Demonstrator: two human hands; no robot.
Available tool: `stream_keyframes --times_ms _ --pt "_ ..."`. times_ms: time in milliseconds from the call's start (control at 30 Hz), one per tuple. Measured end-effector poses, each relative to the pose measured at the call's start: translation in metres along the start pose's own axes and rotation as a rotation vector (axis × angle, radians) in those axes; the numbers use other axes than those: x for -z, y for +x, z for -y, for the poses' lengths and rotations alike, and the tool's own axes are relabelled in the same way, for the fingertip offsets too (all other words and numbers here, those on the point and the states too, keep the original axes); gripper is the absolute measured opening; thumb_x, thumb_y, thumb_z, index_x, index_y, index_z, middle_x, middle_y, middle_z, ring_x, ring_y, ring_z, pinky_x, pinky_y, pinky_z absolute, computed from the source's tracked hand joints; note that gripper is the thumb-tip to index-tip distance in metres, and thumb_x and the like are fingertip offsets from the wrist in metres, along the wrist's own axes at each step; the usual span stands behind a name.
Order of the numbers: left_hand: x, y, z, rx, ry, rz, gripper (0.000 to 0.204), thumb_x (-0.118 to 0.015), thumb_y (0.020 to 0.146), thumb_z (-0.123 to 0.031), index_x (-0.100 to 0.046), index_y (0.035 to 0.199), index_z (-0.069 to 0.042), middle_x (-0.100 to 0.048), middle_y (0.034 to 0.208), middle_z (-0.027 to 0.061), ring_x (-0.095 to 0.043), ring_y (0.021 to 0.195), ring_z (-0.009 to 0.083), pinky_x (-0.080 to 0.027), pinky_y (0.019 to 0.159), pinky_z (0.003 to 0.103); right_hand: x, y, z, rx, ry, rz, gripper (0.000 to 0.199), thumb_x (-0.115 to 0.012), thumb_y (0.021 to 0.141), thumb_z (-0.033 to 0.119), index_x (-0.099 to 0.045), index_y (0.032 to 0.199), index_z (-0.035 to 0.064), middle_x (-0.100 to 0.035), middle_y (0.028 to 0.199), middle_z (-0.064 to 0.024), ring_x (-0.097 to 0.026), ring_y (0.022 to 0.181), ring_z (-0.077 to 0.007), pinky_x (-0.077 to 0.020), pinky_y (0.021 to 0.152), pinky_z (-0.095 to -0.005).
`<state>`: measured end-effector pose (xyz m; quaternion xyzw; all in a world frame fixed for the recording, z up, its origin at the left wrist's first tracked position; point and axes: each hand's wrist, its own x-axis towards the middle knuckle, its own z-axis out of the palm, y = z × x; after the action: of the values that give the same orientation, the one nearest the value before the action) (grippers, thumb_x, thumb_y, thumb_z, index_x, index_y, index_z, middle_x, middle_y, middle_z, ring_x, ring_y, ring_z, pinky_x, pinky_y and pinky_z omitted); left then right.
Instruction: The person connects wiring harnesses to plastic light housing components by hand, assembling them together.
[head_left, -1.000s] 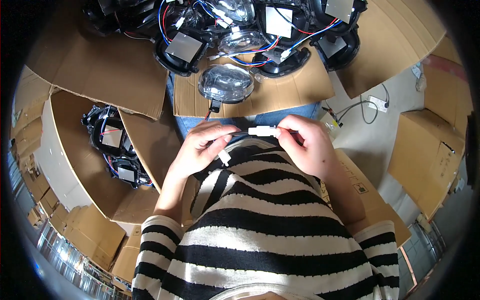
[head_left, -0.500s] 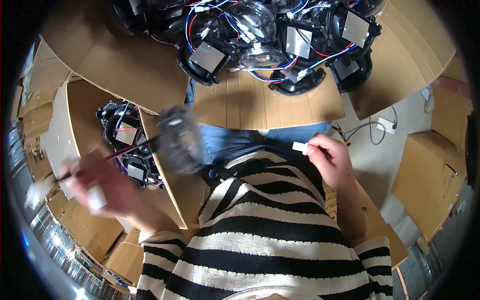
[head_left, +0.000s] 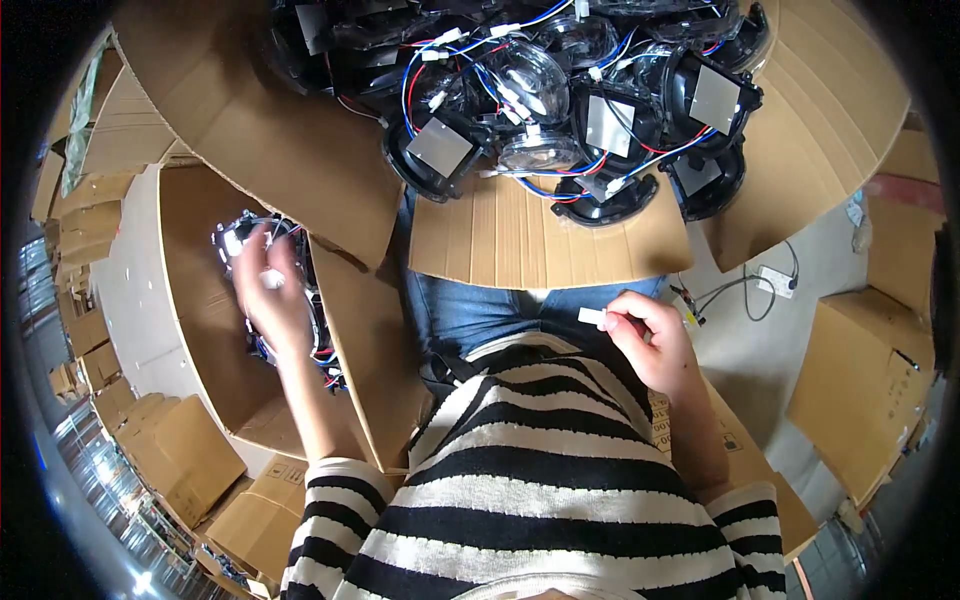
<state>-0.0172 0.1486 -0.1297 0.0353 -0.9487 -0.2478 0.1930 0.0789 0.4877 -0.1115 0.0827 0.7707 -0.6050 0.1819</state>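
Left hand over the side carton, right hand pinching a white piece

Left hand (head_left: 272, 290): blurred, above the brown open cardboard carton (head_left: 205, 350) on the person's left. Cannot tell whether its fingers are spread or closed on something. Below and around it, partly hidden: black plastic lamp units with coloured wires (head_left: 229, 240), lying inside that carton.

Right hand (head_left: 655, 342): in front of the torso, near the lap. Thumb and fingers pinch a small white rectangular plastic piece (head_left: 591, 316), apparently a connector; too small to be sure. Its free end points to the person's left, above the blue denim trousers (head_left: 590, 297).

Ahead, beyond a brown corrugated cardboard flap (head_left: 550, 245): a heap of black lamp housings with silver square plates (head_left: 613, 122), clear oval lenses (head_left: 538, 82) among them, red, blue and white wires strewn across.

On the floor, right: white power strip (head_left: 776, 282), dark cable beside it.
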Motion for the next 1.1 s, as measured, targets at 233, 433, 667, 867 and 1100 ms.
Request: stream_keyframes --times_ms 233,433,667,867,1100 --pt "-0.187 0.062 -0.018 0.169 -0.340 0.296 0.054 -0.061 0.070 -0.023 -0.042 0.111 0.006 -0.050 0.105 0.0216 -0.050 0.099 0.0256 -0.039 0.084 0.030 -0.006 -0.003 0.003 0.049 0.018 0.014 0.005 -0.051 0.075 0.004 -0.052 0.073 -0.0001 -0.047 0.056 -0.0009 -0.039 0.047 -0.0044 -0.0292 0.042 -0.0195" --pt "-0.226 0.083 -0.014 0.310 -0.302 0.452 0.036 -0.060 0.070 -0.024 -0.054 0.094 0.002 -0.059 0.083 0.0164 -0.057 0.078 0.0258 -0.043 0.071 0.031 -0.007 -0.006 0.000 0.032 0.028 0.080 0.005 -0.051 0.076 0.004 -0.052 0.073 -0.0002 -0.048 0.055 -0.0026 -0.041 0.047 -0.0064 -0.0313 0.043 -0.0206" --pt "-0.149 -0.010 -0.075 -0.244 -0.568 0.810 0.016 -0.045 0.080 -0.013 -0.053 0.088 -0.001 -0.054 0.068 0.0141 -0.055 0.062 0.0249 -0.043 0.056 0.032 -0.006 -0.002 0.001 -0.010 0.022 0.103 0.006 -0.050 0.076 0.005 -0.051 0.073 -0.0008 -0.050 0.059 -0.0048 -0.045 0.049 -0.0079 -0.0342 0.046 -0.0208" --pt "-0.113 -0.078 -0.100 -0.208 -0.796 1.167 0.019 -0.048 0.079 -0.011 -0.052 0.095 -0.001 -0.056 0.082 0.0162 -0.055 0.077 0.0283 -0.043 0.068 0.033 0.001 -0.005 -0.005 -0.017 0.032 0.076 0.006 -0.049 0.076 0.004 -0.051 0.074 -0.0008 -0.049 0.059 -0.0032 -0.043 0.050 -0.0055 -0.0332 0.045 -0.0201" --pt "-0.105 -0.077 -0.108 -0.240 -0.916 1.448 0.026 -0.051 0.078 -0.009 -0.051 0.104 -0.003 -0.055 0.093 0.0120 -0.054 0.082 0.0204 -0.042 0.073 0.028 0.012 -0.029 -0.016 -0.015 0.002 0.020 0.002 -0.050 0.073 0.002 -0.051 0.072 0.0004 -0.047 0.058 -0.0035 -0.039 0.048 -0.0065 -0.0303 0.044 -0.0213"
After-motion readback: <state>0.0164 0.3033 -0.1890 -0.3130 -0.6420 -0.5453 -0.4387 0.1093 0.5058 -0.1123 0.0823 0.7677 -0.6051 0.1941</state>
